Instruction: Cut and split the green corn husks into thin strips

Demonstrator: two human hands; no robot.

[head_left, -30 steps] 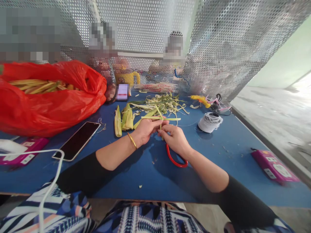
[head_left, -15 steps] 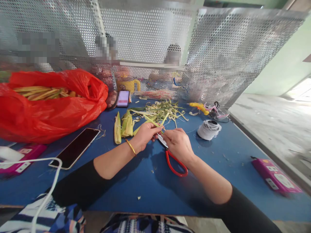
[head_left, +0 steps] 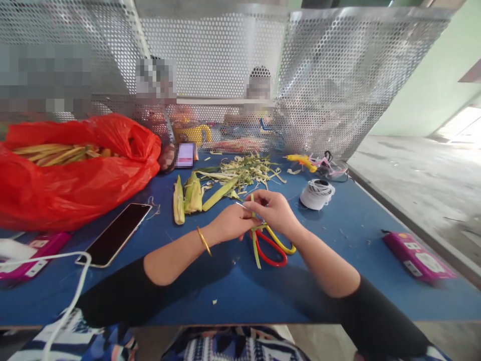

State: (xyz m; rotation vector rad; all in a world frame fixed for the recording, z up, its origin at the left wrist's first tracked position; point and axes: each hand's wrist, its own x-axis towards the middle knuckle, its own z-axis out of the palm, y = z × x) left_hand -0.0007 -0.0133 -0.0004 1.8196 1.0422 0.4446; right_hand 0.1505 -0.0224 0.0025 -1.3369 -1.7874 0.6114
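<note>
A blue table (head_left: 180, 296) is stretching beneath both hands. Well to their left, a red plastic bag (head_left: 86, 200) is gaping, holding long, yellowish husk pieces (head_left: 56, 152). Just beyond the hands, a heap of shreds (head_left: 251, 169) is lying loose. The right hand (head_left: 276, 213) is pinching a green strip, thumb and fingers nearly together; the left hand (head_left: 233, 220) is curling close beside it, fingertips hidden, so its grip cannot be told. Scissors (head_left: 276, 263) are showing red and yellow handles nearer than the right hand. Narrow, flat and pale, the green strip (head_left: 256, 253) is running between the hands, trailing beside the red handle.
</note>
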